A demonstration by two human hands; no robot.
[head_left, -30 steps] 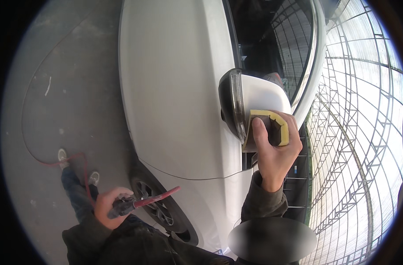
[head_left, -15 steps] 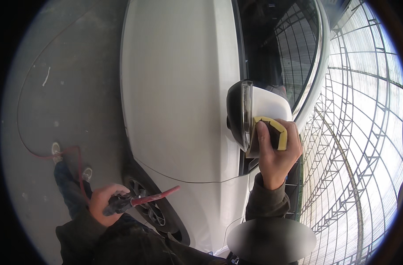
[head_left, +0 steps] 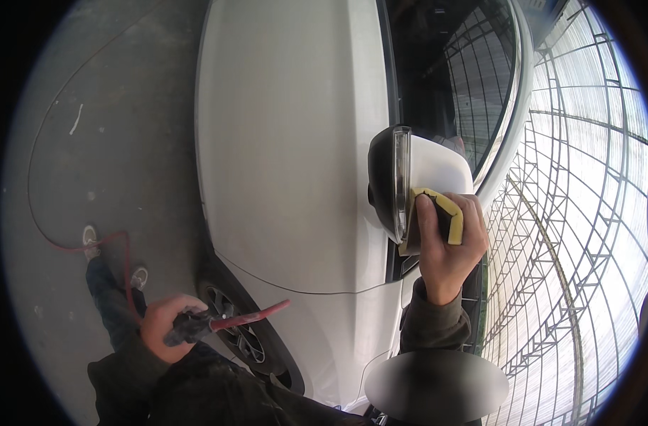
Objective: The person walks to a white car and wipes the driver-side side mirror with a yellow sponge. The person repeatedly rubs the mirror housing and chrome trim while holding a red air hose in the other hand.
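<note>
A red hose (head_left: 128,263) is held aside by the left hand (head_left: 166,319), clamped on a dark tool (head_left: 191,328) — seemingly sparing the bodywork (head_left: 295,142) — and against the mirror housing (head_left: 441,167) a yellow-edged pad (head_left: 444,208) is gripped by the right hand (head_left: 448,250), presumably curved to fit.

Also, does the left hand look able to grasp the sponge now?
Probably not: the left hand is occupied by a dark tool with a red tube, and the right hand grips the sponge.

Grey floor (head_left: 132,170) spreads at left, with bright, perhaps translucent sheeting (head_left: 625,227) behind dark trusses (head_left: 559,263) at right.
</note>
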